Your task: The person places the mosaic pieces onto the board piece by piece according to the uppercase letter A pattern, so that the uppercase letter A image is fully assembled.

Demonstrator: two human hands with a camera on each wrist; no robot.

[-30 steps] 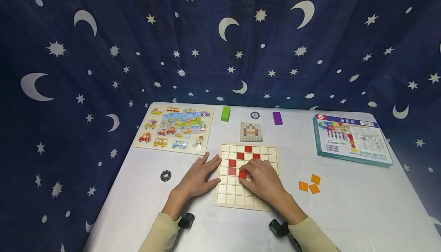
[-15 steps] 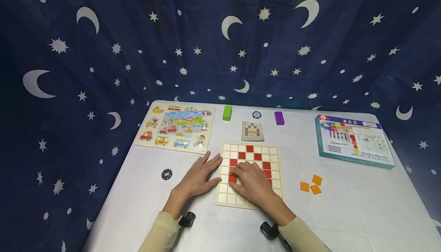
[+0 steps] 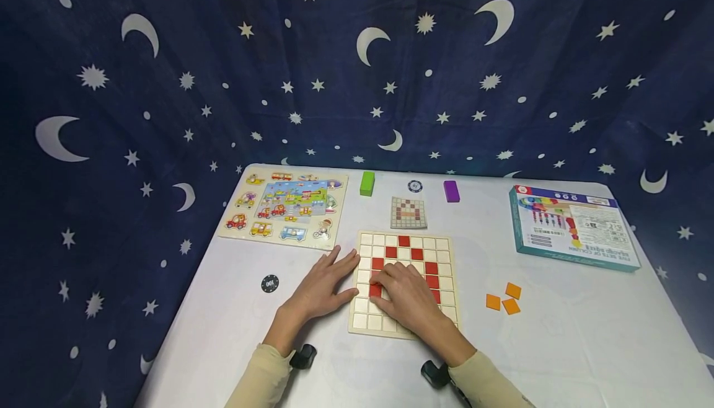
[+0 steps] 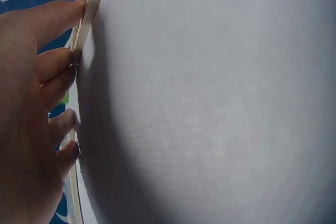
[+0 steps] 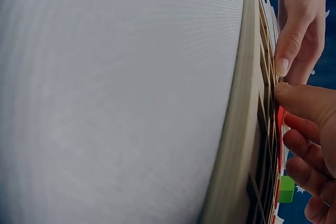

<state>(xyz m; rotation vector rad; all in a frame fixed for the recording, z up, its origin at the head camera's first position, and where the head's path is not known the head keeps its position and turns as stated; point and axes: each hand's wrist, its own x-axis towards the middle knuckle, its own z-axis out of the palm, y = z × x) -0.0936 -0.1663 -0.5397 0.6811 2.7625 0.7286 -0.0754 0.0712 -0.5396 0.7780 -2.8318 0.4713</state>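
A wooden grid board (image 3: 401, 333) lies on the table, with several red square tiles (image 3: 431, 268) in its cells. My right hand (image 3: 409, 296) is over the board, thumb and index finger pinching a red tile (image 3: 375, 291) at a cell in the left part. In the right wrist view the thumb tip touches the tile's edge, low at the board. That hand covers the middle cells. My left hand (image 3: 320, 284) rests with spread fingers against the board's left edge. A pattern card (image 3: 408, 212) with a printed grid lies just behind the board.
Three orange tiles (image 3: 511, 306) lie right of the board, a flat box (image 3: 574, 228) farther right. Left are a vehicle puzzle (image 3: 323, 243) with picture cards and a black chip (image 3: 270, 283). A green block (image 3: 367, 183), another chip (image 3: 414, 186) and a purple block (image 3: 451, 191) stand behind.
My right hand has moved left across the board with the red tile, down to a cell below the other red tiles of that column. The left hand has stayed at the edge.
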